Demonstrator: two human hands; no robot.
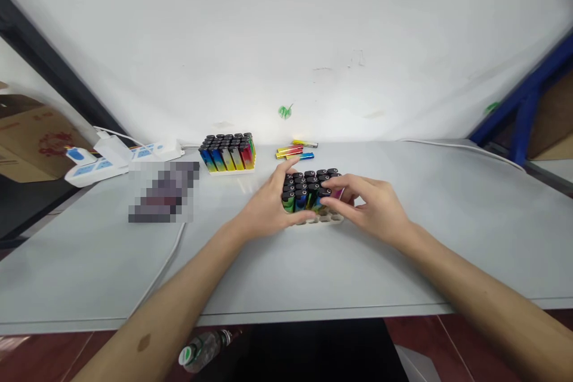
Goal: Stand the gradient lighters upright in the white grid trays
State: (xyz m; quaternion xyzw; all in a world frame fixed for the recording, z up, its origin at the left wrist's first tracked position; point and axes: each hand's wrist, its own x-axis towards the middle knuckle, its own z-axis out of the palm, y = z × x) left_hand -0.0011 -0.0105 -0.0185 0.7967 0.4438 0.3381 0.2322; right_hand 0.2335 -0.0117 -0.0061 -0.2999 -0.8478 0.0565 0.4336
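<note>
Black-topped lighters [300,200] with coloured bodies stand upright in rows in a white tray [331,219], whose front holes show bare. My left hand [267,203] is wrapped around the left side of this group, thumb along the front and fingers behind. On the right, my right hand [373,206] pinches one lighter [323,193] near its black top between thumb and fingers, at the front of the rows. How deep that lighter sits in its hole I cannot tell. My right palm partly covers the tray's right end.
A second white tray [233,172] full of lighters stands at the back left. Several loose lighters [295,150] lie near the wall. A power strip [120,161], a blurred dark object [163,194] and a cable [168,259] are to the left; a bottle [203,351] lies below the table.
</note>
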